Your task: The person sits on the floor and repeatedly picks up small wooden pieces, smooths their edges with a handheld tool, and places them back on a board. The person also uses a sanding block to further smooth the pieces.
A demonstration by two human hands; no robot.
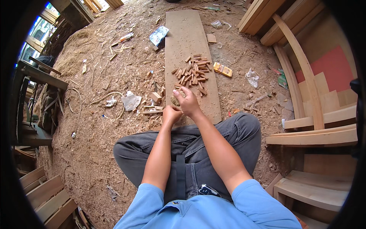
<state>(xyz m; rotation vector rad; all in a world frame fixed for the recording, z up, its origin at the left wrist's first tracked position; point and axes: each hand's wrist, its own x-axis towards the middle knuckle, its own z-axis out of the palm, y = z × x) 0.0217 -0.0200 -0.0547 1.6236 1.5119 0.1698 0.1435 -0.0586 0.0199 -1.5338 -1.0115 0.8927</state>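
Hands meet at near end of long wooden board [192, 34] lying on sawdust floor [95, 152]. Left hand [171, 114] closed in a fist; contents hidden. Right hand [187, 101] fingers [178, 92] curled, pinching something small, unclear what. Pile of small wood pieces [193, 70] lies on board just beyond right fingers, apart.

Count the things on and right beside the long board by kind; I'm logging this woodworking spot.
Long board: 1
Pile of small wood pieces: 1
Yellow packet: 1
Blue-and-white wrapper: 1
Clear plastic scrap: 1
Total: 5
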